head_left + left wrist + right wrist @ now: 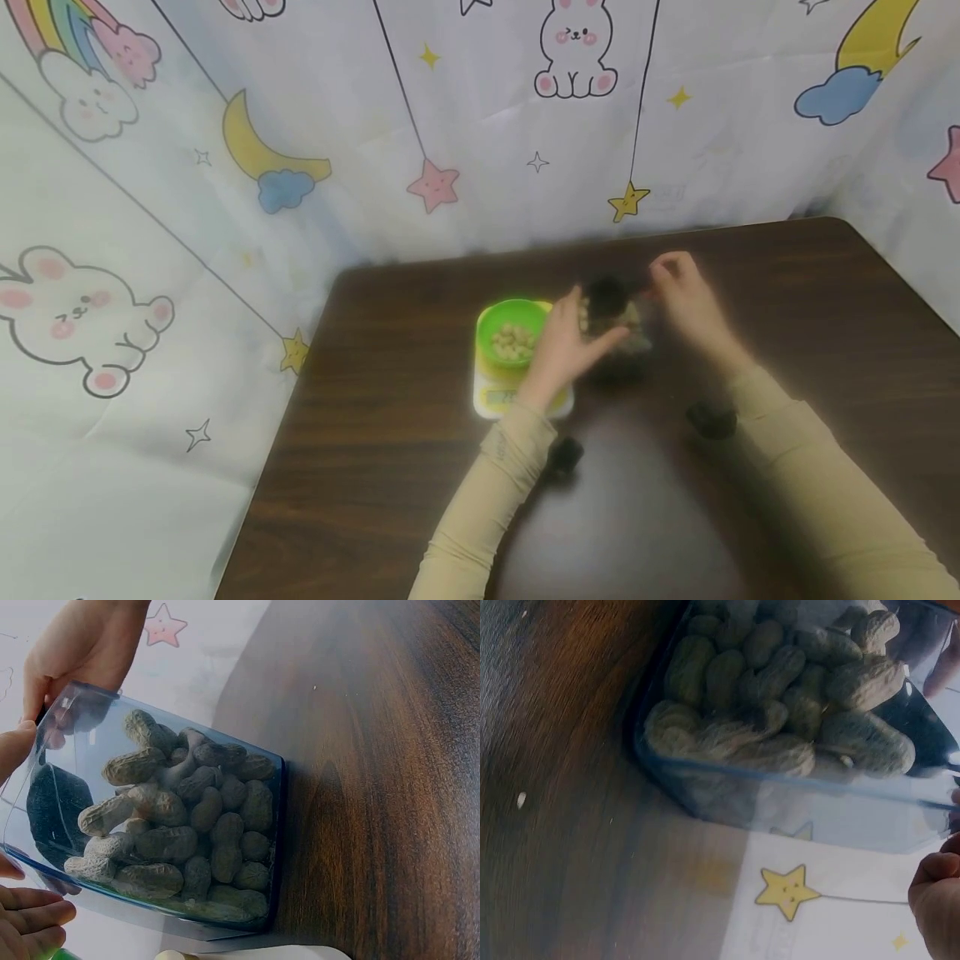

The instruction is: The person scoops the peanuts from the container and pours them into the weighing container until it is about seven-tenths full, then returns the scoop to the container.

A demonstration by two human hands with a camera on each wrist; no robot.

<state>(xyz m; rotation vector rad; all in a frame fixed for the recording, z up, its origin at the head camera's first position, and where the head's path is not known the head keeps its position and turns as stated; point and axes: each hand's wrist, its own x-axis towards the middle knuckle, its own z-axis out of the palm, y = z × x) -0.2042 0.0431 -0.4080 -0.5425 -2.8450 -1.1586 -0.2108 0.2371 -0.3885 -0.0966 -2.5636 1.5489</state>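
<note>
Scale digits (506, 397) blurry, left grip (562, 343) around peanut container (276, 840), right grip (696, 307), hold unclear

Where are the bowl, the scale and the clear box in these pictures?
Bowl (517, 312), head view: on the bare inner wall at its far side.
Scale (501, 398), head view: on its display.
Clear box (278, 836), left wrist view: on its dark bottom edge.

The scale's (485, 408) display (501, 397) shows a number starting with 2, the rest unclear; lettering (496, 447) on the left sleeve (476, 504) is unreadable.
</note>
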